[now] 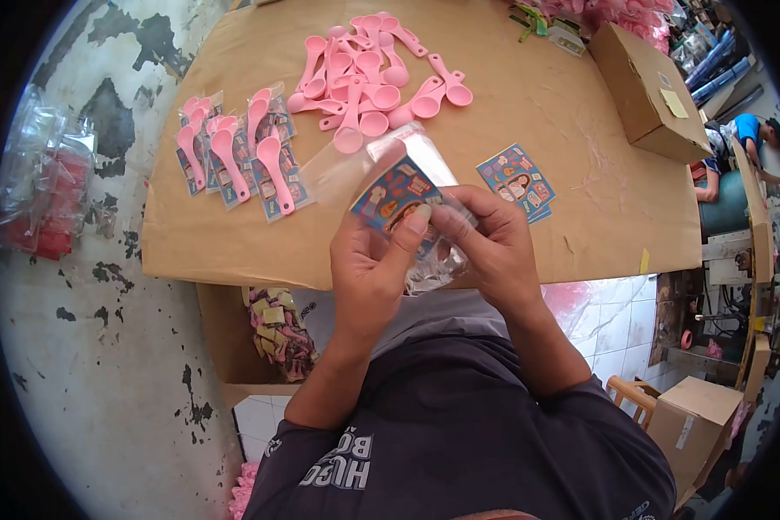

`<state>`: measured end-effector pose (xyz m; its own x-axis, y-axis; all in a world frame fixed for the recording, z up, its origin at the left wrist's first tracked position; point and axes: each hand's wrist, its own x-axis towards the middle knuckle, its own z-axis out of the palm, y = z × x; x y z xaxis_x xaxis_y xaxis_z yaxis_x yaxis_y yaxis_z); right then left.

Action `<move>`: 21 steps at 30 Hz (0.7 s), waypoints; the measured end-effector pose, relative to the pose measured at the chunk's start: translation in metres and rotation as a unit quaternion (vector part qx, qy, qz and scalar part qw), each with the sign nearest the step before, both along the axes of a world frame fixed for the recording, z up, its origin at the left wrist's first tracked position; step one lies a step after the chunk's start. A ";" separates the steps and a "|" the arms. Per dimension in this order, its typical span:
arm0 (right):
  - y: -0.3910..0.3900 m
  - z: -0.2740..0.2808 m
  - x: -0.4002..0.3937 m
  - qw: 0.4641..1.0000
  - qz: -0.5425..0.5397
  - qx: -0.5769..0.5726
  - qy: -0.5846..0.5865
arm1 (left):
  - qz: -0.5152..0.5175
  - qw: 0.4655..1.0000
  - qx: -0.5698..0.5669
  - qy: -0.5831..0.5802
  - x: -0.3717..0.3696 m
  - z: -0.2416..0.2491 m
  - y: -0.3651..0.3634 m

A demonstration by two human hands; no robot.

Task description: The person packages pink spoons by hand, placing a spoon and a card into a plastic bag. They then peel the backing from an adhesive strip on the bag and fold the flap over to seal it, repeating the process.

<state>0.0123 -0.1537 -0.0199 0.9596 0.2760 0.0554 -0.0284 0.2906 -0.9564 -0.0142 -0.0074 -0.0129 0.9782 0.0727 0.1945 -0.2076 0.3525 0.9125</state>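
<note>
My left hand [368, 260] pinches a blue printed card [394, 192] between thumb and fingers at the table's near edge. My right hand [498, 247] is closed at the card's right side on a clear plastic bag [438, 270], which bunches between the two hands. How far the card sits inside the bag is hard to tell. Just beyond the hands lie more clear bags [429, 147]. A few matching cards [518, 180] are stacked right of my right hand. To the left, pink spoons [275, 173] rest on bagged cards [286, 201] in overlapping rows.
A heap of loose pink scoops [368, 78] lies on the brown-covered table [537, 95]. A cardboard box [646, 95] stands at the right edge. Below the near edge is an open carton with packed items [282, 334]. Another person [745, 143] is at far right.
</note>
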 end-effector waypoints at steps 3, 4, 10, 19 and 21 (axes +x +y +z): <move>-0.003 0.010 -0.006 0.999 -0.010 -0.006 0.043 | -0.001 0.984 -0.177 -0.026 0.006 0.015 -0.003; -0.003 0.012 -0.008 0.998 -0.012 -0.012 0.063 | 0.001 0.984 -0.178 -0.026 0.007 0.014 -0.001; 0.011 0.013 -0.014 0.999 -0.029 0.007 0.045 | -0.032 0.955 -0.286 -0.071 0.010 0.015 0.005; 0.020 0.018 -0.017 1.000 -0.009 0.025 0.005 | -0.085 0.926 -0.363 -0.054 0.009 0.015 0.007; 0.020 0.024 -0.017 0.999 -0.010 0.040 0.014 | -0.081 0.929 -0.355 -0.058 0.011 0.014 0.008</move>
<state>-0.0047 -0.1337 0.0042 0.9664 0.2522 0.0490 -0.0484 0.3662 -0.9293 -0.0029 0.0007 0.0015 0.9632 0.0764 0.2579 -0.1812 0.8929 0.4122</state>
